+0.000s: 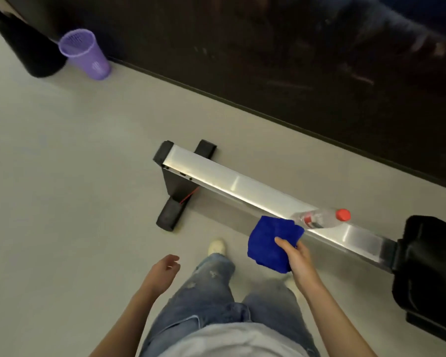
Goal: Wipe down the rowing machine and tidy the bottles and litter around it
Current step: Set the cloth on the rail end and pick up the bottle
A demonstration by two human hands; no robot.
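The rowing machine's silver rail [242, 186] runs across the grey floor from its black end foot [177, 194] at centre to the black seat [430, 269] at the right. My right hand [298, 256] grips a folded blue cloth [271, 243] and a clear plastic bottle [319, 219] with a red cap, which juts out above the rail. My left hand [164, 271] hangs open and empty at lower centre, fingers loosely curled.
A purple mesh waste basket [85, 54] stands at the upper left next to a black cone-shaped object [29, 47]. A dark wall panel [268, 60] runs along the far side. My jeans and white shoe [216, 247] are below.
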